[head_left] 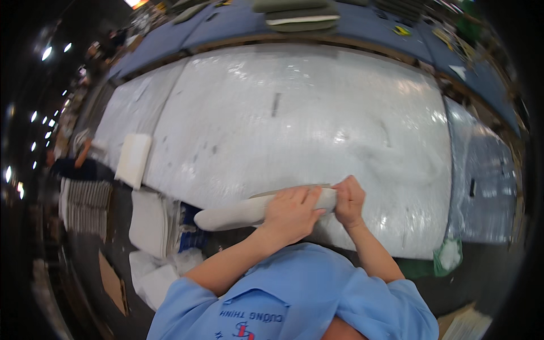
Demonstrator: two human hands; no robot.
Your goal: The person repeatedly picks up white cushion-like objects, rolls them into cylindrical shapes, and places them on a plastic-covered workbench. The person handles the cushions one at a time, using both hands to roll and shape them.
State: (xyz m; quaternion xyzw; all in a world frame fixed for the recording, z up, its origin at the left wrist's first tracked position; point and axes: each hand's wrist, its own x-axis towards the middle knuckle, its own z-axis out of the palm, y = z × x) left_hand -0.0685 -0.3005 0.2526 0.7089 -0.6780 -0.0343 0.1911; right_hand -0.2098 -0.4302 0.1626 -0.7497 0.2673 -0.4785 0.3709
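Note:
A light grey-white padded cushion (235, 213) is held on its edge at the near side of the table, its long side running left to right. My left hand (292, 214) grips it near its right part, with the fingers over the top and the thumb pointing right. At the cushion's right end, my right hand (348, 201) is closed in a fist-like pinch on the corner or its cover. A thin greenish-beige strip shows along the cushion's far top edge. What lies between my right fingers is hidden.
A wide table (226, 124) wrapped in shiny white plastic spreads ahead. A white cushion (134, 160) lies at its left edge. White pads (150, 224) and grey stacks (86, 207) stand left. Beyond runs a blue-topped bench (226, 27) with green cushions (300, 17). A green bag (447, 256) hangs right.

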